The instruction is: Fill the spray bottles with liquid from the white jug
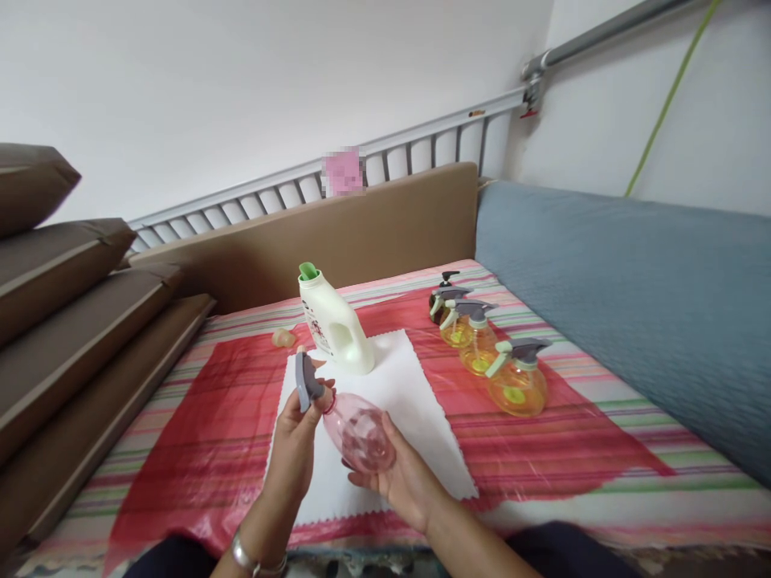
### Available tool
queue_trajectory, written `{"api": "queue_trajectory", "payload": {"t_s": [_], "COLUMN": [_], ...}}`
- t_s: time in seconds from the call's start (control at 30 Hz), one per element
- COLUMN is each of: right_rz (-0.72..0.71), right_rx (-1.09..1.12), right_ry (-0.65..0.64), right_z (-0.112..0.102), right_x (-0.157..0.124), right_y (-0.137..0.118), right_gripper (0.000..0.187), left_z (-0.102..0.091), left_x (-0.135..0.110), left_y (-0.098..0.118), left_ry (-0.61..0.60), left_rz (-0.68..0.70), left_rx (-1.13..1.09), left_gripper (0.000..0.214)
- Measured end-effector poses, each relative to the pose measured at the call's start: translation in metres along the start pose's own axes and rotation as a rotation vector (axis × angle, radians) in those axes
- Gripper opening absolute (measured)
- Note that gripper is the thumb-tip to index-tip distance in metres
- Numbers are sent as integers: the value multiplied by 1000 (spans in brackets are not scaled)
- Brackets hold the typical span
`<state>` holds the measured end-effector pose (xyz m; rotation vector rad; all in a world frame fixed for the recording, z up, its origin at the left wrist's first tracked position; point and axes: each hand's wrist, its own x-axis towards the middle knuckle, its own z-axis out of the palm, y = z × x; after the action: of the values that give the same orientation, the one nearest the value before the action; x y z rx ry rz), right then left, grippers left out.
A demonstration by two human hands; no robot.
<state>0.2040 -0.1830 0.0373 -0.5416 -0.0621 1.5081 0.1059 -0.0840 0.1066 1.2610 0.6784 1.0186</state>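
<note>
A clear pink spray bottle (360, 433) is tilted in both of my hands above a white sheet (415, 385). Fingers of my left hand (301, 421) are closed around its neck, just below the grey trigger head (307, 380). My right hand (391, 474) cups the rounded base from below and the right. Whether the head is screwed on tight I cannot tell. Behind the hands stands a cream jug (337, 321) with a handle and an open mouth, a green spout (308, 271) showing in it. A small pale yellowish cap (283, 338) lies to its left.
Several spray bottles with amber liquid (516, 389) stand in a row on the right, with a dark pump bottle (442, 301) at the far end. Red plastic (198, 409) covers striped cloth. Brown cushions (90, 321) are stacked left; a blue padded surface (620, 305) borders the right.
</note>
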Motion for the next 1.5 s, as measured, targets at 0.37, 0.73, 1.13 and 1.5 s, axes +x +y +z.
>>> {"api": "queue_trajectory", "payload": {"t_s": [0.37, 0.73, 1.13, 1.5], "right_rz": [22, 328, 74, 163], "right_rx": [-107, -135, -112, -36], "right_ry": [-285, -391, -465, -384], "right_z": [-4, -10, -20, -9], "right_x": [-7, -3, -3, -2], "right_y": [-1, 1, 14, 4], "right_gripper": [50, 95, 72, 87], "left_z": [-2, 4, 11, 6], "left_x": [5, -2, 2, -3], "left_y": [12, 22, 32, 21], "left_ry": [-33, -42, -37, 57], "left_rz": [-33, -38, 17, 16], "left_rx": [-105, -167, -180, -208], "left_gripper": [31, 31, 33, 30]}}
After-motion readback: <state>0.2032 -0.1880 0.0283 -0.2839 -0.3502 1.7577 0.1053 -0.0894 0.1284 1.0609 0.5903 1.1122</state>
